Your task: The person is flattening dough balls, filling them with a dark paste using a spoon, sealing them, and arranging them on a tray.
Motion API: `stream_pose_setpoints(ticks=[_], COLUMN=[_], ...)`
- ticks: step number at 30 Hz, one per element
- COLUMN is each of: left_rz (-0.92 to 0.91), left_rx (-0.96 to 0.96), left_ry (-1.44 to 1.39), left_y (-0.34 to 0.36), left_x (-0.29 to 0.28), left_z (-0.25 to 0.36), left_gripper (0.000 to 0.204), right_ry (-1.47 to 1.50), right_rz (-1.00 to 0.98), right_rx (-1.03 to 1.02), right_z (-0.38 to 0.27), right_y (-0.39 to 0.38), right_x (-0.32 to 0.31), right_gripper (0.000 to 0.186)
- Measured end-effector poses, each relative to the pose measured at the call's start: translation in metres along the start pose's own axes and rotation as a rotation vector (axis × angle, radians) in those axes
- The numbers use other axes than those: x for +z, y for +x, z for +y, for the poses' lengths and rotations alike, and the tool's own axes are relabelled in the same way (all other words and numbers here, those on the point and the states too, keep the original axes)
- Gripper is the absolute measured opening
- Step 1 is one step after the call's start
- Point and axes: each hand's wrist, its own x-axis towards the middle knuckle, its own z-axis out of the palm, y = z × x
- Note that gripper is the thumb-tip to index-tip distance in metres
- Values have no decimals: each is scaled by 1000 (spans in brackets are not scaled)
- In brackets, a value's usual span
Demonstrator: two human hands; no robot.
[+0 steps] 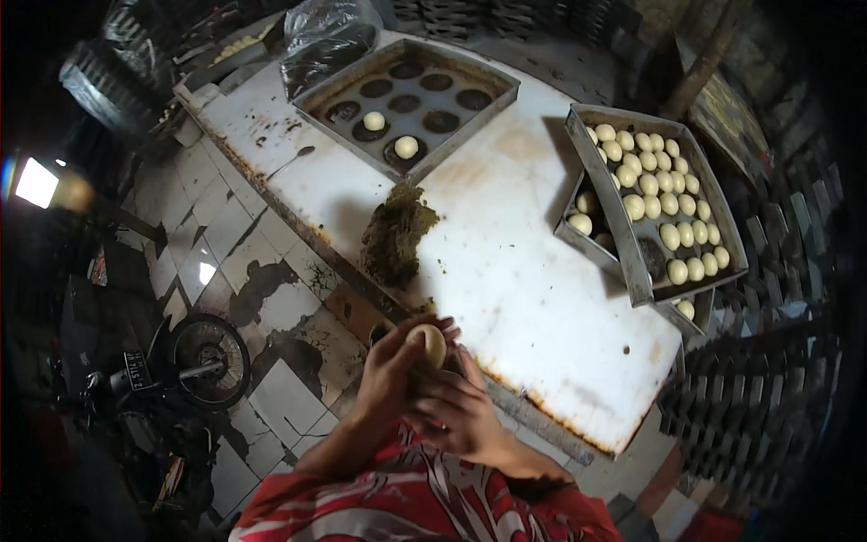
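Note:
Close to my body, at the table's near edge, a pale round dough ball (430, 347) is held between my hands. My left hand (394, 359) is closed round its left side, with the thumb on top. My right hand (462, 412) cups it from below and the right, its fingers bent and partly hidden behind the left. Just beyond lies a crumbly greenish-brown heap of filling (397, 237). A metal tray (495, 101) farther off holds two dough balls on dark round marks.
At the right, a tray (638, 262) with rows of several dough balls rests crosswise on another tray (587, 242). A spoon (291, 161) lies left on the white tabletop (515, 262). Clear plastic (327, 45) sits at the back. A motorbike (194, 366) stands on the cracked tiles at left.

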Motion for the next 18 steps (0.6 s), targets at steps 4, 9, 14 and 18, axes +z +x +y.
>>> stream_pose_setpoints(ticks=[4,9,14,18], left_rz=[3,-397,-360,-298], left_rx=[108,-147,-218,-506], left_ry=[237,-359,-128,-429], left_y=[15,36,42,52], left_x=[-47,-99,-154,-169], left_z=[-24,34,65,71], left_gripper=[37,44,44,45], right_ry=[271,-185,-610,-413], right_rz=[656,518,-77,-258], right_rx=[227,554,484,492], right_z=[15,99,177,208], right_y=[58,156,152,154], right_x=[27,32,26,13], right_gripper=[26,22,43,53])
